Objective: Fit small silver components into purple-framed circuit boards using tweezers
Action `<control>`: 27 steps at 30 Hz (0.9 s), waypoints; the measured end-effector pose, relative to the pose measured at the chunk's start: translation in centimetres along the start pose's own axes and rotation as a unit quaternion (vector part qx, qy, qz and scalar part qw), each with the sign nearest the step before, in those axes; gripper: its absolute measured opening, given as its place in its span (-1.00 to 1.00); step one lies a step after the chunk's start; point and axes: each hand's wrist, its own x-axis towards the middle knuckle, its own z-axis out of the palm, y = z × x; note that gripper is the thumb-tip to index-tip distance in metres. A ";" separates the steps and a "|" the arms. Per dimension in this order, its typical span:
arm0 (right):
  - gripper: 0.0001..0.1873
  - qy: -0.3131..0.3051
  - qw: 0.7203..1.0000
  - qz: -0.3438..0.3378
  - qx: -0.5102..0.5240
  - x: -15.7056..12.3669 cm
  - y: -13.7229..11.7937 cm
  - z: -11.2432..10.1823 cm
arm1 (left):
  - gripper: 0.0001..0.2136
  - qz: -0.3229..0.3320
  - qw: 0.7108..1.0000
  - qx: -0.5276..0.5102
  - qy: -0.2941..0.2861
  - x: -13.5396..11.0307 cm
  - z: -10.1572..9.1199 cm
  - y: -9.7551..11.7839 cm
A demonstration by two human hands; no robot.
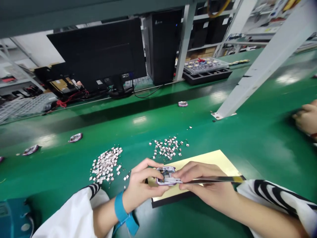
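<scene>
My left hand (140, 183) is closed round a small round circuit board (166, 176), holding it above a yellow pad (213, 162). My right hand (205, 185) pinches a pair of metal tweezers (215, 179) whose tip touches the board's right edge. A blue strap (122, 213) circles my left wrist. Two heaps of tiny silver parts lie just beyond my hands: one on the left (106, 163), one in the middle (168, 147).
Several similar round boards (182, 103) (75, 137) (31, 150) ride the green belt. Another person's hand (307, 119) rests at the right edge. A white post foot (223, 114), a black monitor (99, 54), a computer tower (163, 46) and trays (205, 67) stand behind.
</scene>
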 end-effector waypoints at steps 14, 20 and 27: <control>-0.75 -0.045 0.998 -0.020 -0.041 -0.2 0.0 -0.4 | -0.85 -0.010 0.999 -0.044 -0.017 -0.1 0.2 -0.5; -0.81 -0.019 0.999 -0.002 -0.030 -0.1 -0.2 -0.2 | -0.81 -0.023 0.999 -0.044 -0.006 -0.1 0.2 -0.4; -0.80 -0.007 1.000 0.016 -0.014 -0.1 -0.2 -0.2 | -0.82 -0.021 0.999 -0.028 -0.008 -0.1 0.1 -0.1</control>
